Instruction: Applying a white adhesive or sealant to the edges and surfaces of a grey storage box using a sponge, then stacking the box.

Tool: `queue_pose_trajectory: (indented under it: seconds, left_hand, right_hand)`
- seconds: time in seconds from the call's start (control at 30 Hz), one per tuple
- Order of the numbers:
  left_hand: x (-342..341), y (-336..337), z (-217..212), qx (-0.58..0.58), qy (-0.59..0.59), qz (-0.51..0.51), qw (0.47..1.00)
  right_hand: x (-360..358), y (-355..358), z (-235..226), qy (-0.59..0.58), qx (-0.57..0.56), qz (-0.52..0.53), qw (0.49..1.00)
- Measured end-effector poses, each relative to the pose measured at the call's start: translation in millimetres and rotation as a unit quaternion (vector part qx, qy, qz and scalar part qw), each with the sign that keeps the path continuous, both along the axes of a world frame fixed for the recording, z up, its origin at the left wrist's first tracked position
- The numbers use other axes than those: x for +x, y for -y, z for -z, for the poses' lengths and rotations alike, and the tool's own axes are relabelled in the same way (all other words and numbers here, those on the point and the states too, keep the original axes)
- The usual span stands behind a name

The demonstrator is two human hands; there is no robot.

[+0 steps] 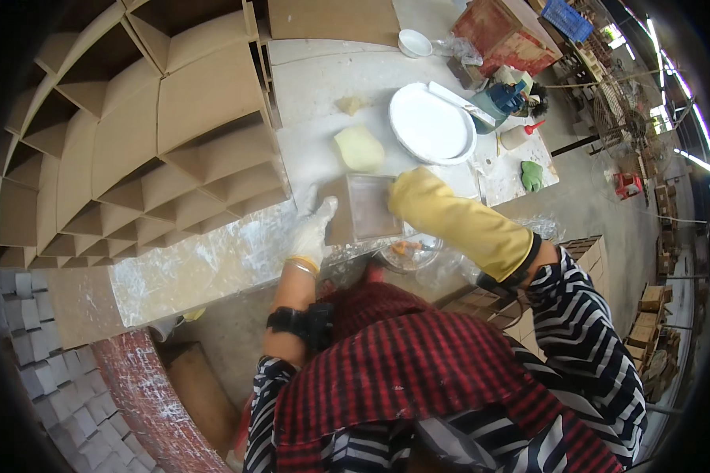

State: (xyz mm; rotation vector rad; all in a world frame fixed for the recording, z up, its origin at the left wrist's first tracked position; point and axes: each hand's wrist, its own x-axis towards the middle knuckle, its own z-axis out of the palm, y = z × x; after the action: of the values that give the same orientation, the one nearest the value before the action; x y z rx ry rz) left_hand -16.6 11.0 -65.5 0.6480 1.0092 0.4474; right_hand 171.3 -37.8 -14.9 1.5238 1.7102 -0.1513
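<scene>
A small brown square box (375, 206) with a lighter recessed face lies near the front edge of the worktable. My left hand (312, 229), in a white glove, grips its left side with the thumb along the edge. At the right side, my right hand (414, 193), in a thick yellow rubber glove, is curled closed against the box. Whatever its fingers may hold is hidden. Just beyond the box sits a pale yellow sponge (359, 148). A round white basin (432, 126) of white stuff stands behind my right hand, with a white flat strip (451, 101) across its rim.
Brown compartment boxes (205, 102) are stacked at the left of the white-smeared table (205, 244). Toward the back right are a white bowl (415, 43), a teal jug (493, 102), a red-tipped bottle (521, 135) and a green object (532, 175). A clear tub (409, 254) is by the front edge.
</scene>
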Motion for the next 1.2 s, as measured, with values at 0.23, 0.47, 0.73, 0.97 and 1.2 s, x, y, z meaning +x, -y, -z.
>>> queue_pose_trajectory:
  seconds: [0.23,0.47,0.73,0.97,1.2]
  left_hand:
    - [11,-1,39,0.038,0.091,-0.039,0.994]
    - [13,0,41,0.047,0.105,-0.056,0.992]
    - [10,4,76,0.152,0.084,-0.061,0.983]
    - [9,6,62,0.104,0.083,-0.063,0.989]
    - [8,11,40,0.091,-0.001,-0.052,0.995]
  right_hand:
    - [17,1,-13,-0.089,0.111,-0.047,0.989]
    - [0,42,-7,-0.196,-0.018,0.015,0.98]
    - [11,52,-9,-0.308,0.018,0.166,0.937]
    - [-32,52,-8,-0.489,0.19,0.152,0.838]
    - [9,55,4,-0.464,0.102,0.16,0.865]
